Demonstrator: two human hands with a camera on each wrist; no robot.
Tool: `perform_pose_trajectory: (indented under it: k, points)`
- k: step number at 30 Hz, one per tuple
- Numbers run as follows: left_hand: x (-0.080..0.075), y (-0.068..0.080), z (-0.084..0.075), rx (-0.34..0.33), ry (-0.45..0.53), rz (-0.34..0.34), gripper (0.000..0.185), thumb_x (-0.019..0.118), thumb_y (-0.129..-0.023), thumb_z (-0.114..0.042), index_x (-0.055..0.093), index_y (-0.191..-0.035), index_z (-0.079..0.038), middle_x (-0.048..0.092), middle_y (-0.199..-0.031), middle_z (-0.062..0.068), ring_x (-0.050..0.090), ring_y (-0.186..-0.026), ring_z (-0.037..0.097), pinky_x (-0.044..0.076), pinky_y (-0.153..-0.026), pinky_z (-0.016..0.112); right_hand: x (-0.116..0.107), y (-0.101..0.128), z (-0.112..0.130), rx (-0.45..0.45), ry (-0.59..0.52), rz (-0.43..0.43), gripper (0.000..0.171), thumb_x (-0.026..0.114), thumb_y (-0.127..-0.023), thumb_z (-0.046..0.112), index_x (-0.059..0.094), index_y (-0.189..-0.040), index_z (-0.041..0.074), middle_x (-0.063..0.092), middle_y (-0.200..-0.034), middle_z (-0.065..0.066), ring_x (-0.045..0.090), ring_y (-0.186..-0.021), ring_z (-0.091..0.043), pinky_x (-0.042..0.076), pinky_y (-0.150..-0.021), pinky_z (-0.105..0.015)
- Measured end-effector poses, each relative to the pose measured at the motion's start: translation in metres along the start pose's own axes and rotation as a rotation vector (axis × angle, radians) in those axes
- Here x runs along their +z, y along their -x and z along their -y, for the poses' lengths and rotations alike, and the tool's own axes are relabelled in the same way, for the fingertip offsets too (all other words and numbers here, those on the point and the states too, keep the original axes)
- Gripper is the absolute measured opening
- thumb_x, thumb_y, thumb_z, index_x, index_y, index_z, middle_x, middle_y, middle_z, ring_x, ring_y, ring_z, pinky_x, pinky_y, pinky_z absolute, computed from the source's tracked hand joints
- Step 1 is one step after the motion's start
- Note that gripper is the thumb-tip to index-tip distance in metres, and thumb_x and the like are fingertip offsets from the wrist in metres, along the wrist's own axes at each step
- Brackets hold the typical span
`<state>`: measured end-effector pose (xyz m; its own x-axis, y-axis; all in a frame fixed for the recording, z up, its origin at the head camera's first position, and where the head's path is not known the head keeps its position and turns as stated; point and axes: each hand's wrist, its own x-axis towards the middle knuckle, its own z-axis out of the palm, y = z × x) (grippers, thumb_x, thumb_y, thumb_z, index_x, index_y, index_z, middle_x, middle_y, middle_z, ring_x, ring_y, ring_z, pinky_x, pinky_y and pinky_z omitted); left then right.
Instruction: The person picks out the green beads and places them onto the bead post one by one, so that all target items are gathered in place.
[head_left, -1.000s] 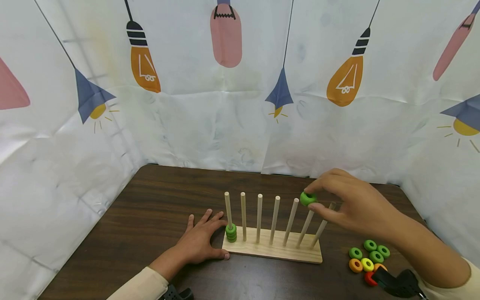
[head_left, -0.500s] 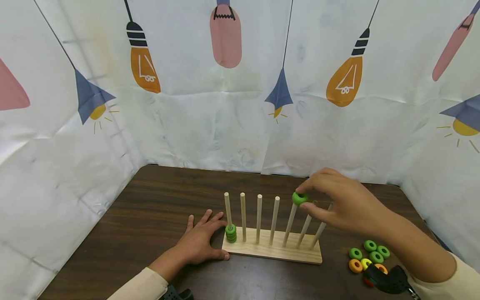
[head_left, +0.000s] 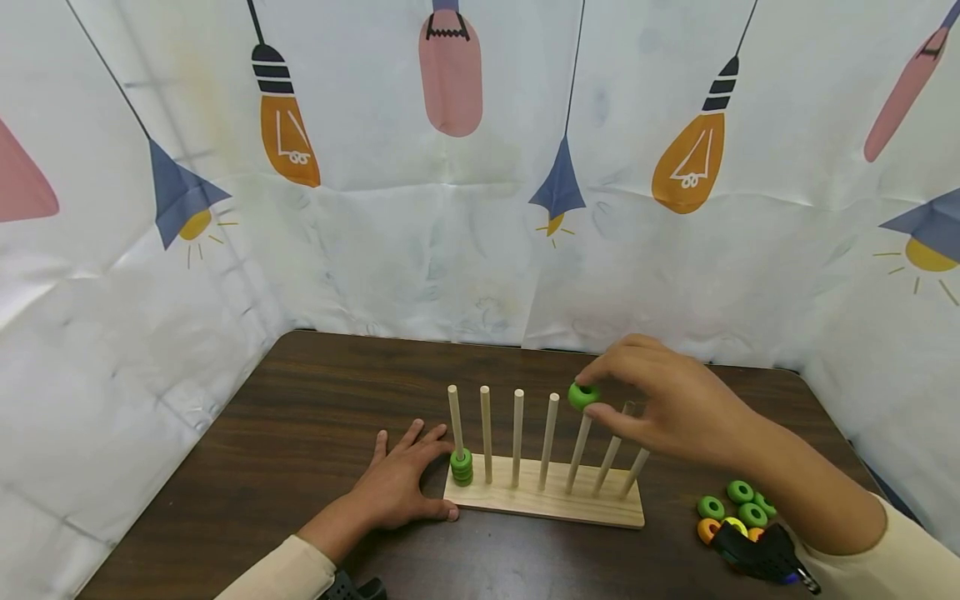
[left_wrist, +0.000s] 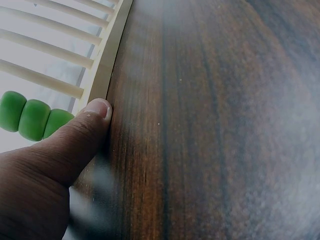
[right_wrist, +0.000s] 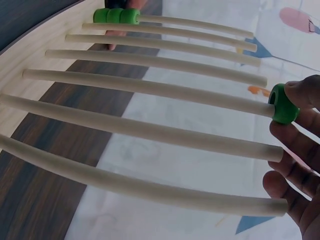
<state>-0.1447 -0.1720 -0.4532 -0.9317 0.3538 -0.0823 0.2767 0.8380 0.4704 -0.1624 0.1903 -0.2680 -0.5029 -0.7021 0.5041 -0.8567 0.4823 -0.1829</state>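
A wooden base (head_left: 540, 502) carries a row of several upright pegs. Three green rings (head_left: 462, 467) are stacked on the leftmost peg. My right hand (head_left: 591, 400) pinches another green ring (head_left: 582, 395) between thumb and forefinger at the tip of the fifth peg (head_left: 576, 454) from the left. In the right wrist view that green ring (right_wrist: 283, 104) sits right at the peg's end, held by the right hand (right_wrist: 300, 117). My left hand (head_left: 405, 485) lies flat on the dark table (head_left: 300, 433), its thumb (left_wrist: 92, 115) touching the base's left end (left_wrist: 106, 67) near the stacked rings (left_wrist: 32, 119).
Several loose rings (head_left: 738, 504), green, yellow and orange, lie on the table to the right of the base, partly hidden by my right wrist's black camera mount (head_left: 757, 557). A white printed curtain (head_left: 480, 208) closes in the table at the back and both sides.
My right hand has carried the green ring leftward, from near the sixth peg's top to the fifth peg's tip. The left hand has stayed put.
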Motion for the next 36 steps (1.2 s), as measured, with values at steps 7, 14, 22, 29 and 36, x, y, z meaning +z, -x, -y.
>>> perform_pose_trajectory:
  k: [7,14,22,29,36]
  points:
    - [0.000,0.000,0.000,0.001,-0.006,-0.001,0.081,0.084,-0.073,-0.065,0.059,-0.141,-0.029,0.034,-0.164,0.003,0.015,-0.155,0.037,-0.004,-0.112,0.077,0.002,-0.004,0.004,0.024,0.002,0.026,0.030,0.086,-0.084,0.018,0.073,-0.110,0.023,0.066,-0.105,0.021,0.060,-0.104,-0.006,0.055,-0.076,-0.030]
    - [-0.001,0.000,-0.001,-0.001,-0.006,0.000,0.080,0.084,-0.074,-0.064,0.059,-0.141,-0.028,0.034,-0.164,0.003,0.014,-0.155,0.037,-0.003,-0.112,0.077,0.005,-0.009,0.006,0.019,-0.008,0.034,0.030,0.086,-0.085,0.018,0.073,-0.111,0.022,0.066,-0.106,0.019,0.059,-0.102,-0.005,0.055,-0.073,-0.029]
    - [0.000,0.000,0.000,0.002,0.000,0.004,0.080,0.084,-0.074,-0.064,0.059,-0.141,-0.029,0.034,-0.164,0.003,0.014,-0.155,0.036,-0.004,-0.112,0.076,0.008,-0.014,0.008,0.039,-0.027,0.055,0.028,0.085,-0.086,0.020,0.072,-0.111,0.022,0.065,-0.107,0.020,0.059,-0.107,-0.006,0.056,-0.078,-0.032]
    - [0.000,0.000,0.000,0.000,0.005,0.005,0.080,0.084,-0.074,-0.064,0.059,-0.141,-0.028,0.034,-0.165,0.003,0.014,-0.155,0.036,-0.004,-0.112,0.076,0.010,-0.019,0.009,0.031,-0.040,0.057,0.026,0.084,-0.086,0.019,0.073,-0.110,0.023,0.066,-0.106,0.020,0.059,-0.106,-0.006,0.055,-0.079,-0.031]
    - [0.000,0.000,-0.001,-0.003,0.005,0.005,0.080,0.084,-0.074,-0.063,0.059,-0.142,-0.028,0.034,-0.165,0.003,0.014,-0.155,0.036,-0.004,-0.113,0.076,0.013,-0.024,0.010,0.023,-0.045,0.056,0.025,0.084,-0.087,0.020,0.073,-0.109,0.022,0.066,-0.103,0.021,0.059,-0.105,-0.006,0.055,-0.081,-0.032]
